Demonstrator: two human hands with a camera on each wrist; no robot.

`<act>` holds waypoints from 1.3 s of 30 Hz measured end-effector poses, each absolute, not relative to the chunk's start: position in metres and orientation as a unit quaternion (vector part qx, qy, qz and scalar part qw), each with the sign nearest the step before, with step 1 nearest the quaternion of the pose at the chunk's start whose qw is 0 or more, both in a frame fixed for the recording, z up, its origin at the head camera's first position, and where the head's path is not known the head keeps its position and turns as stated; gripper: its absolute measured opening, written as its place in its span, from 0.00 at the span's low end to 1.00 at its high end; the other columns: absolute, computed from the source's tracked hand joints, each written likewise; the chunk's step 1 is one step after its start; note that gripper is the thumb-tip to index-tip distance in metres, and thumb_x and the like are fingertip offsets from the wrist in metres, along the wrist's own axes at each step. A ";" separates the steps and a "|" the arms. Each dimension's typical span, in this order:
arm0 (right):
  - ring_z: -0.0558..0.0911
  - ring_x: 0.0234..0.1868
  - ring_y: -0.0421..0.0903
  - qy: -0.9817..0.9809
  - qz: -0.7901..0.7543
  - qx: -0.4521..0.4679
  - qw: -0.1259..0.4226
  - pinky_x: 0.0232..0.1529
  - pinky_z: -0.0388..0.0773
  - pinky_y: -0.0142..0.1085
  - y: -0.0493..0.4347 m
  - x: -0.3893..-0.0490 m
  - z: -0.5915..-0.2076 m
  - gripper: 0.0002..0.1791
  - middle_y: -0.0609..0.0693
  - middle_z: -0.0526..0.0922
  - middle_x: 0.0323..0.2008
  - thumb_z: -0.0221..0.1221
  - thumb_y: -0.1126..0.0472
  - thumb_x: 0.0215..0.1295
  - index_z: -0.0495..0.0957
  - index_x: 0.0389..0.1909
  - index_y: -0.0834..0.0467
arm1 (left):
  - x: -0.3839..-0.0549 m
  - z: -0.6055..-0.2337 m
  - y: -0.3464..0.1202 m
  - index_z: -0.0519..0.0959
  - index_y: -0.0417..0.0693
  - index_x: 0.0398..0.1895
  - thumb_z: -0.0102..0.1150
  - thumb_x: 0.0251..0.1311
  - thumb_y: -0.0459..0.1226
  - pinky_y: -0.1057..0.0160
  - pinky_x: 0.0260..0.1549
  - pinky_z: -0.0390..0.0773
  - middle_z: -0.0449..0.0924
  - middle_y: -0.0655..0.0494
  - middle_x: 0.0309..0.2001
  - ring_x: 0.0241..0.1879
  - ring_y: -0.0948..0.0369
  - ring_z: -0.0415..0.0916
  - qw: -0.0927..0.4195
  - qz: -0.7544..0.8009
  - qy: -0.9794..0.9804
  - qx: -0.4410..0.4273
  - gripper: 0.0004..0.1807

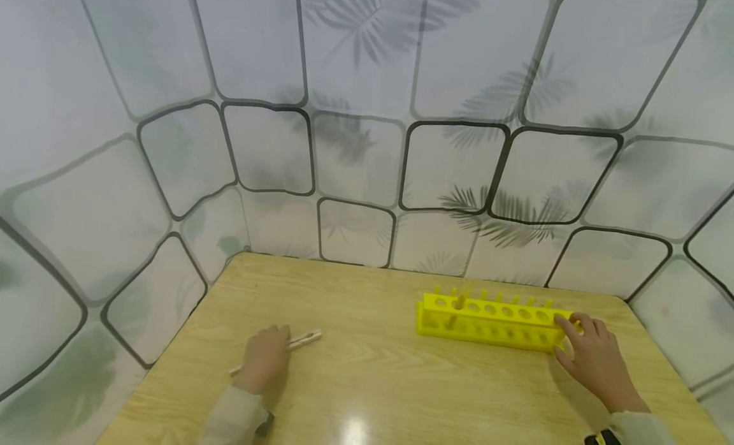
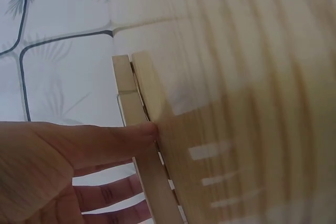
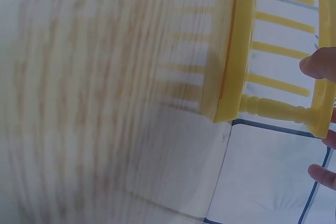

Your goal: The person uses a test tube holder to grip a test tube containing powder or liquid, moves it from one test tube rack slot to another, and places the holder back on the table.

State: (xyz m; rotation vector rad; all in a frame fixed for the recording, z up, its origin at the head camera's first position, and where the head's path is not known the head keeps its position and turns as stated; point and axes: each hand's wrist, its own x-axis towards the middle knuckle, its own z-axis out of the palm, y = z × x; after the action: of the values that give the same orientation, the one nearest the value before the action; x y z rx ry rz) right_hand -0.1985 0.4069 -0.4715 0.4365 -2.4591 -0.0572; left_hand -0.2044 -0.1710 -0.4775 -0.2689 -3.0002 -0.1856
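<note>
In the head view, a pale wooden test tube clamp [image 1: 305,338] lies at the left side of the table, partly covered by my left hand [image 1: 266,357]. The left wrist view has my thumb [image 2: 118,139] across the clamp [image 2: 152,177], with fingers behind it. A yellow test tube rack [image 1: 487,327] stands upright at the right, with a row of round holes and pegs along its back. Its right end is in the grip of my right hand [image 1: 596,362]. In the right wrist view, fingertips [image 3: 319,62] meet the rack's [image 3: 239,51] upper plate.
A slim brownish tube-like object [image 1: 459,302] sits in a hole near the rack's left end. Behind the wooden table [image 1: 367,381] and along its sides hangs a pale curtain [image 1: 355,158] with dark rounded squares and leaf prints.
</note>
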 end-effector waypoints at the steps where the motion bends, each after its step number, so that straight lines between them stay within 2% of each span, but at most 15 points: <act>1: 0.72 0.34 0.64 -0.932 -0.023 0.167 0.320 0.23 0.71 0.55 0.406 -0.199 -0.471 0.50 0.64 0.71 0.38 0.17 0.27 0.59 0.75 0.44 0.61 | -0.204 -0.478 -0.173 0.74 0.41 0.30 0.61 0.50 0.29 0.60 0.20 0.70 0.72 0.49 0.23 0.22 0.55 0.69 0.062 -0.061 -0.992 -0.089 0.06; 10: 0.73 0.31 0.61 -0.926 -0.028 0.152 0.344 0.24 0.70 0.54 0.400 -0.204 -0.470 0.44 0.61 0.72 0.34 0.17 0.33 0.67 0.76 0.39 0.59 | -0.205 -0.476 -0.175 0.74 0.41 0.29 0.60 0.52 0.29 0.60 0.20 0.71 0.73 0.49 0.23 0.21 0.55 0.69 0.061 -0.054 -0.992 -0.099 0.04; 21: 0.73 0.29 0.60 -0.915 -0.054 0.170 0.361 0.22 0.69 0.52 0.404 -0.207 -0.472 0.39 0.60 0.72 0.33 0.17 0.36 0.69 0.73 0.40 0.55 | -0.204 -0.473 -0.173 0.74 0.41 0.28 0.61 0.51 0.29 0.59 0.20 0.71 0.73 0.49 0.22 0.21 0.55 0.70 0.065 -0.044 -0.992 -0.096 0.04; 27: 0.72 0.30 0.60 -0.915 -0.046 0.167 0.363 0.23 0.68 0.52 0.403 -0.208 -0.473 0.39 0.60 0.71 0.34 0.17 0.36 0.69 0.74 0.40 0.55 | -0.204 -0.472 -0.171 0.74 0.42 0.29 0.61 0.52 0.30 0.60 0.20 0.71 0.73 0.50 0.23 0.22 0.56 0.70 0.061 -0.056 -0.992 -0.093 0.04; 34: 0.71 0.29 0.59 -0.916 -0.044 0.166 0.363 0.22 0.68 0.51 0.402 -0.208 -0.473 0.39 0.60 0.71 0.33 0.17 0.36 0.69 0.74 0.40 0.55 | -0.203 -0.472 -0.168 0.72 0.41 0.30 0.61 0.52 0.29 0.64 0.15 0.68 0.70 0.51 0.23 0.19 0.59 0.67 0.113 -0.082 -0.983 -0.121 0.06; 39: 0.71 0.29 0.59 -0.914 -0.047 0.170 0.364 0.22 0.68 0.51 0.402 -0.207 -0.473 0.39 0.61 0.71 0.33 0.17 0.37 0.70 0.74 0.39 0.56 | -0.206 -0.468 -0.159 0.73 0.41 0.34 0.64 0.52 0.31 0.70 0.16 0.68 0.69 0.53 0.26 0.20 0.64 0.65 0.148 -0.137 -0.967 -0.155 0.10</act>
State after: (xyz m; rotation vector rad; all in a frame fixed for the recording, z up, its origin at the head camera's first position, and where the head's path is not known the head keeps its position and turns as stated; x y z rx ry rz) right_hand -0.2073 0.4025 -0.4729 0.4372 -2.3525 -0.1203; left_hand -0.2061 -0.1594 -0.4677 -0.4470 -2.7813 -0.3937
